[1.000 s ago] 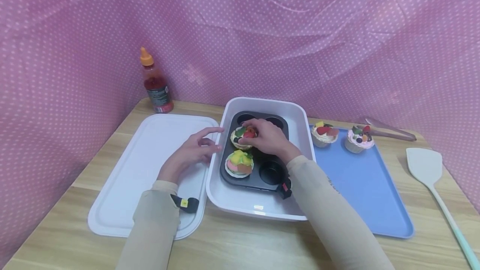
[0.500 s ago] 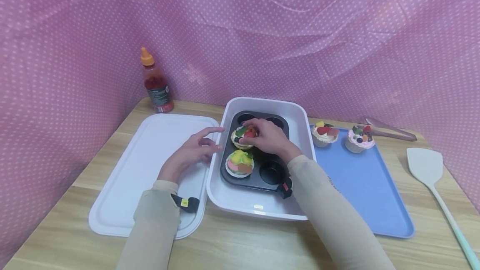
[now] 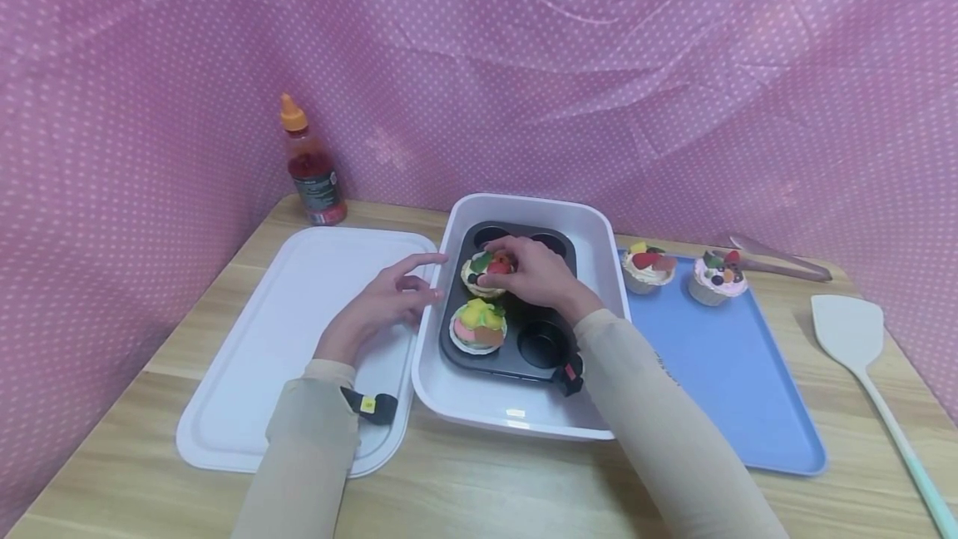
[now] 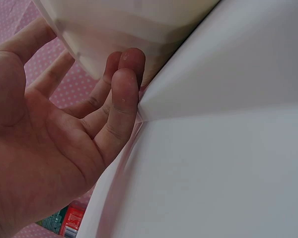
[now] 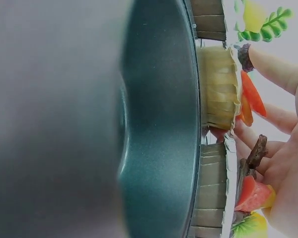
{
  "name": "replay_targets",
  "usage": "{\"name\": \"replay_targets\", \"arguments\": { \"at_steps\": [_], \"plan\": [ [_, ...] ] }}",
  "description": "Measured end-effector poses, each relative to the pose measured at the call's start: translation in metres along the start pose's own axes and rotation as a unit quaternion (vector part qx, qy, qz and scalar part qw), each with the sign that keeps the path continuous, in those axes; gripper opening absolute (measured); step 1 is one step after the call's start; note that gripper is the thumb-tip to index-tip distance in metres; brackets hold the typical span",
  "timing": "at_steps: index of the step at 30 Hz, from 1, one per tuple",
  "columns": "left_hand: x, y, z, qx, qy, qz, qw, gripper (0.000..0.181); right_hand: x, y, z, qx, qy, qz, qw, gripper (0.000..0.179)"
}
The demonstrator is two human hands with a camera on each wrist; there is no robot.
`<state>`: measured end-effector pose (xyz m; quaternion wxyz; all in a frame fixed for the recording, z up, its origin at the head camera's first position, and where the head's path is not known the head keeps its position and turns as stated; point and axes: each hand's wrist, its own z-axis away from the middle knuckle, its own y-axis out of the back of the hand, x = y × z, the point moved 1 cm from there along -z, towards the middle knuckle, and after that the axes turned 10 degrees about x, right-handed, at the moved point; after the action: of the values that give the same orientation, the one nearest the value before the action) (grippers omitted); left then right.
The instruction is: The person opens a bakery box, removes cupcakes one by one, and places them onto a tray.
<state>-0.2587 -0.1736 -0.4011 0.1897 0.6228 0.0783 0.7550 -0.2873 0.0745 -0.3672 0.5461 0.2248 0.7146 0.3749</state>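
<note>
Right hand [image 3: 533,277] grips a berry-topped cupcake [image 3: 488,273] sitting in the muffin tin [image 3: 512,353]! Left hand [image 3: 382,302] stays loose, fingers relaxed at the rim of the white tub [image 3: 524,432]. Between the hands, slightly nearer the person, sits a lemon-topped cupcake [image 3: 479,327].

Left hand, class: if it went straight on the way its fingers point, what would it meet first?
The left hand would probably first meet the nearest side wall of the white, rectangular, plastic-looking tub; it is right beside that wall, though whether it touches is unclear.
</note>
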Motion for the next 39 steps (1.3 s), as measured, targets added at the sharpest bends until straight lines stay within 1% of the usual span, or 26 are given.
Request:
{"name": "replay_targets", "arguments": {
  "at_steps": [8, 16, 23, 29, 39],
  "plan": [
    [-0.0018, 0.0003, -0.0009, -0.001, -0.008, 0.006, 1.0000, 0.062, -0.0014, 0.0010, 0.0010, -0.001, 0.000, -0.003, 1.0000, 0.055],
    [-0.0010, 0.0003, -0.0009, -0.001, -0.002, 0.005, 1.0000, 0.061, -0.0005, 0.0003, 0.0014, 0.000, -0.007, -0.007, 1.0000, 0.054],
    [-0.0022, 0.0009, -0.0019, -0.004, -0.007, 0.005, 1.0000, 0.062, -0.0008, 0.0005, 0.0022, 0.000, -0.013, -0.011, 0.9999, 0.054],
    [-0.0017, 0.0005, -0.0016, -0.004, -0.011, 0.001, 0.9999, 0.062, -0.0018, 0.0013, 0.0020, 0.008, -0.010, -0.009, 0.9999, 0.054],
    [-0.0014, -0.0001, -0.0011, -0.002, -0.003, -0.001, 1.0000, 0.062, -0.0015, -0.0002, 0.0019, 0.016, -0.011, -0.008, 0.9998, 0.054]
  ]
}}
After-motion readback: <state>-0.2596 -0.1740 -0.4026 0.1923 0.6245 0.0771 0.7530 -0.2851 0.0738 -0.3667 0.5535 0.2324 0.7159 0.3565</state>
